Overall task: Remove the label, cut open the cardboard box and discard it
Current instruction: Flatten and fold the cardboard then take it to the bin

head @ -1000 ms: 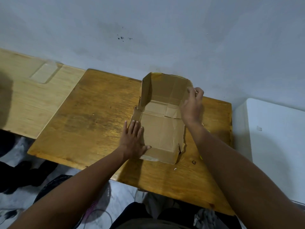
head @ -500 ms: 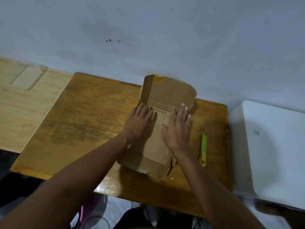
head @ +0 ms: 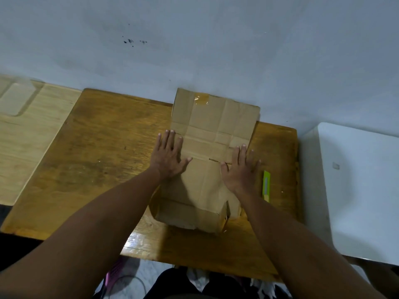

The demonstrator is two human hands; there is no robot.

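Cardboard box (head: 207, 160) cut open, lying mostly flat mid wooden table (head: 103, 160), far flap against the wall (head: 194, 39). Left hand (head: 168, 156) and right hand (head: 240, 169) both spread flat, palms down on it, gripping nothing. Yellow-green cutter (head: 266, 185) just right of the right hand.

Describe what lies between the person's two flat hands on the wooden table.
In the head view, the flattened brown cardboard box spans the gap between left hand and right hand; both press its side edges.
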